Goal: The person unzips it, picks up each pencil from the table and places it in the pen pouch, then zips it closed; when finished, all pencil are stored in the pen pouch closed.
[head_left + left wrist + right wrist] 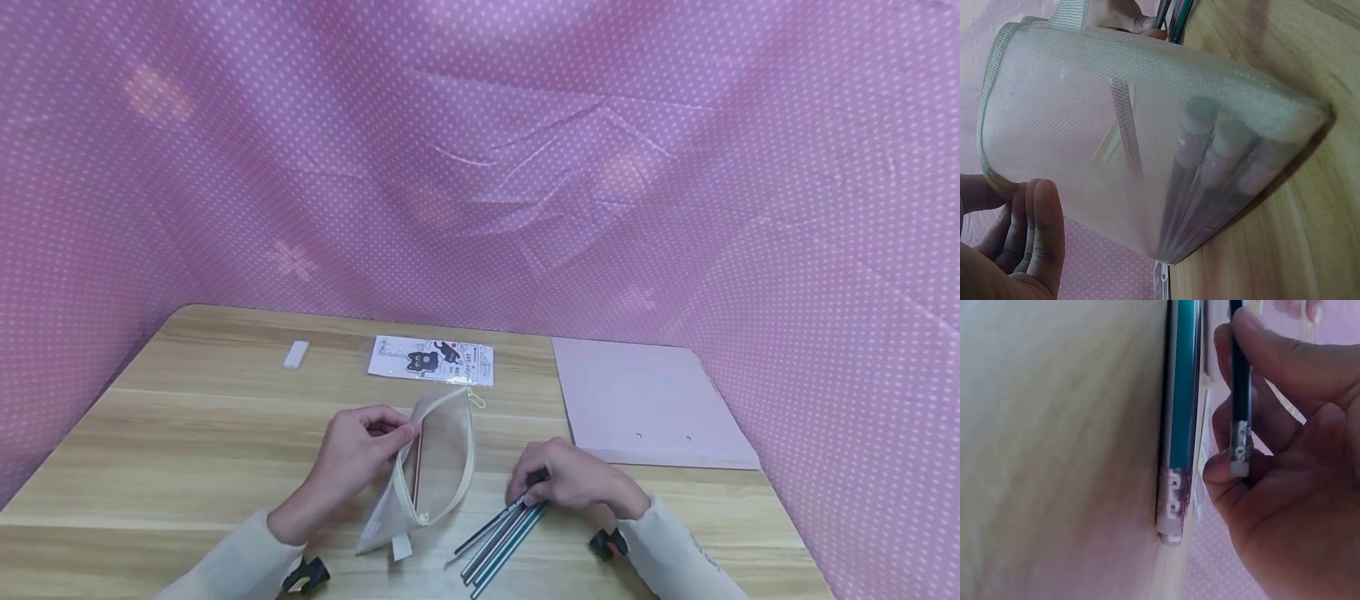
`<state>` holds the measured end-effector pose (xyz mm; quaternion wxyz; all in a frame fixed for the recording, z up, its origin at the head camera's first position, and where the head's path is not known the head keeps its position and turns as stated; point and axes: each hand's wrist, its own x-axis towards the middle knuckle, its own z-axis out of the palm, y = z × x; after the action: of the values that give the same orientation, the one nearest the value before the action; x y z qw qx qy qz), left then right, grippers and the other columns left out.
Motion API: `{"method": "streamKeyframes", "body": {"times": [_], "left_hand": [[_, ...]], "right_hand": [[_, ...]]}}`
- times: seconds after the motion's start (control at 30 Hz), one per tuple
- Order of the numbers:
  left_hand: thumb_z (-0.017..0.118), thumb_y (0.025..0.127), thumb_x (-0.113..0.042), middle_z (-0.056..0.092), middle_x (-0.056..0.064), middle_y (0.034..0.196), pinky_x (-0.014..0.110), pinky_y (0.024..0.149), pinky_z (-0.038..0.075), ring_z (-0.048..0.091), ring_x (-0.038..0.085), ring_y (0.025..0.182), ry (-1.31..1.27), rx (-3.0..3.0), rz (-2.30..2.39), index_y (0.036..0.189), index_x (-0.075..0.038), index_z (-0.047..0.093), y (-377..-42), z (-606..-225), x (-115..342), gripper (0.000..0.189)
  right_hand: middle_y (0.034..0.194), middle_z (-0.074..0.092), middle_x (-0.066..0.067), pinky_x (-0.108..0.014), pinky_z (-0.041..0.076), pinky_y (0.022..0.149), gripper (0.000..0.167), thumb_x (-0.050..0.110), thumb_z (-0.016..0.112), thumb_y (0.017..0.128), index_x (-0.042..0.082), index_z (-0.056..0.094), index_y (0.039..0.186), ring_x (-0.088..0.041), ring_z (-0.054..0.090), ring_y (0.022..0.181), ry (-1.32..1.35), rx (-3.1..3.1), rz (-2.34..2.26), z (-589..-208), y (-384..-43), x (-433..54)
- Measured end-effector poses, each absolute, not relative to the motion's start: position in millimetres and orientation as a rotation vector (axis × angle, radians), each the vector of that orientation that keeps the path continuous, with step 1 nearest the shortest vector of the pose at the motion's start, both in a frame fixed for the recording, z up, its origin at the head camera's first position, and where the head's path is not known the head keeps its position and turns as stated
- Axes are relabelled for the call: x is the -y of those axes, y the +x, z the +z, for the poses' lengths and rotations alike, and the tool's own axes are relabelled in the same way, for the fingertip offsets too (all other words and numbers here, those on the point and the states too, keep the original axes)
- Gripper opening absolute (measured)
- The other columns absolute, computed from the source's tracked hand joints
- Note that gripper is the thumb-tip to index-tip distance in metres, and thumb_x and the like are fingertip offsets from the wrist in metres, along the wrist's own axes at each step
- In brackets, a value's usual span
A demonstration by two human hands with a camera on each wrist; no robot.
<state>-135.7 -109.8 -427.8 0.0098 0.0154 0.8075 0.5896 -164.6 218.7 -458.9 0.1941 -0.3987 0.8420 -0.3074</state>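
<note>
My left hand (356, 450) pinches the left rim of a pale mesh zip pouch (450, 454), whose mouth gapes open. A reddish pencil (417, 471) leans inside it. Through the mesh in the left wrist view, several eraser-tipped pencils (1200, 134) lie along the bottom. To the right of the pouch, my right hand (566, 475) holds a dark pencil (1240, 406) between thumb and fingers, its white eraser end towards the palm. Under that hand several striped pencils (504, 546) lie bunched on the table; a teal one (1180, 412) shows close up.
Behind the pouch lies a packaged ruler set (431, 360) with black cat drawings. A white eraser (296, 354) is at the back left. At the right rests a flat pale pink board (645, 400) with small holes. Pink dotted cloth (480, 167) surrounds the wooden table (187, 467).
</note>
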Motion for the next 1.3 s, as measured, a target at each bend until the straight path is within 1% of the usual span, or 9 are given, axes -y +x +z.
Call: {"method": "streamKeyframes", "body": {"times": [0.3, 0.47, 0.67, 0.87, 0.93, 1.0, 1.13, 1.23, 1.3], "left_hand": [[0.081, 0.086, -0.023, 0.074, 0.005, 0.082, 0.022, 0.06, 0.056, 0.064, 0.01, 0.068, 0.04, -2.536, 1.832, 0.092, -0.007, 0.077, -135, -426, 110, 0.017], [0.081, 0.086, -0.023, 0.075, 0.005, 0.082, 0.022, 0.06, 0.056, 0.064, 0.01, 0.068, 0.042, -2.536, 1.834, 0.092, -0.007, 0.077, -134, -424, 110, 0.018], [0.081, 0.086, -0.021, 0.075, 0.006, 0.082, 0.022, 0.06, 0.056, 0.064, 0.011, 0.068, 0.034, -2.528, 1.835, 0.093, -0.006, 0.077, -134, -424, 110, 0.017], [0.081, 0.086, -0.023, 0.075, 0.007, 0.084, 0.021, 0.061, 0.055, 0.063, 0.01, 0.07, 0.043, -2.531, 1.833, 0.094, -0.006, 0.077, -134, -423, 110, 0.019], [0.081, 0.086, -0.024, 0.075, 0.007, 0.085, 0.021, 0.061, 0.055, 0.063, 0.009, 0.071, 0.046, -2.527, 1.836, 0.095, -0.006, 0.077, -134, -423, 110, 0.021], [0.081, 0.086, -0.024, 0.075, 0.007, 0.086, 0.021, 0.062, 0.056, 0.064, 0.01, 0.072, 0.046, -2.524, 1.834, 0.096, -0.006, 0.077, -134, -423, 110, 0.021], [0.081, 0.087, -0.023, 0.076, 0.007, 0.088, 0.021, 0.063, 0.056, 0.065, 0.01, 0.073, 0.048, -2.521, 1.835, 0.096, -0.006, 0.076, -133, -424, 110, 0.02], [0.081, 0.087, -0.023, 0.076, 0.007, 0.087, 0.021, 0.062, 0.056, 0.065, 0.01, 0.073, 0.053, -2.523, 1.837, 0.096, -0.005, 0.077, -133, -423, 110, 0.02], [0.081, 0.086, -0.023, 0.076, 0.007, 0.087, 0.022, 0.062, 0.057, 0.065, 0.01, 0.073, 0.051, -2.523, 1.836, 0.096, -0.006, 0.077, -133, -422, 110, 0.02]], "right_hand": [[0.097, 0.076, 0.008, -0.019, 0.057, 0.073, 0.024, 0.004, 0.071, 0.088, 0.02, 0.077, 0.105, 0.004, 0.061, 0.081, -1.216, -2.238, -0.924, -456, -166, -221], [0.095, 0.076, 0.0, -0.022, 0.057, 0.07, 0.021, 0.005, 0.071, 0.088, 0.018, 0.077, 0.104, 0.002, 0.06, 0.078, -1.163, -2.162, -1.032, -452, -165, -224], [0.094, 0.075, -0.008, -0.022, 0.056, 0.072, 0.017, 0.007, 0.071, 0.089, 0.014, 0.075, 0.104, 0.002, 0.059, 0.079, -1.141, -2.078, -1.119, -449, -165, -226], [0.089, 0.068, -0.016, -0.019, 0.053, 0.07, 0.017, 0.003, 0.067, 0.088, 0.006, 0.072, 0.104, 0.002, 0.056, 0.079, -1.108, -1.979, -1.249, -444, -164, -229], [0.088, 0.065, -0.018, -0.017, 0.052, 0.068, 0.017, 0.002, 0.066, 0.089, 0.002, 0.069, 0.105, 0.001, 0.056, 0.078, -1.061, -1.951, -1.296, -441, -162, -228], [0.088, 0.062, -0.022, -0.016, 0.052, 0.066, 0.019, 0.001, 0.065, 0.089, -0.004, 0.066, 0.107, 0.001, 0.057, 0.077, -1.027, -1.927, -1.343, -440, -161, -226], [0.089, 0.064, -0.012, -0.018, 0.054, 0.072, 0.022, -0.001, 0.064, 0.088, -0.009, 0.063, 0.109, 0.0, 0.06, 0.081, -0.974, -1.908, -1.438, -441, -159, -219], [0.095, 0.065, -0.001, -0.02, 0.055, 0.08, 0.024, 0.0, 0.065, 0.088, -0.007, 0.064, 0.111, -0.001, 0.062, 0.087, -0.922, -1.932, -1.467, -443, -156, -213], [0.096, 0.065, -0.002, -0.02, 0.055, 0.081, 0.024, 0.001, 0.065, 0.088, -0.006, 0.065, 0.111, -0.002, 0.063, 0.088, -0.878, -1.953, -1.452, -445, -153, -208]]}}
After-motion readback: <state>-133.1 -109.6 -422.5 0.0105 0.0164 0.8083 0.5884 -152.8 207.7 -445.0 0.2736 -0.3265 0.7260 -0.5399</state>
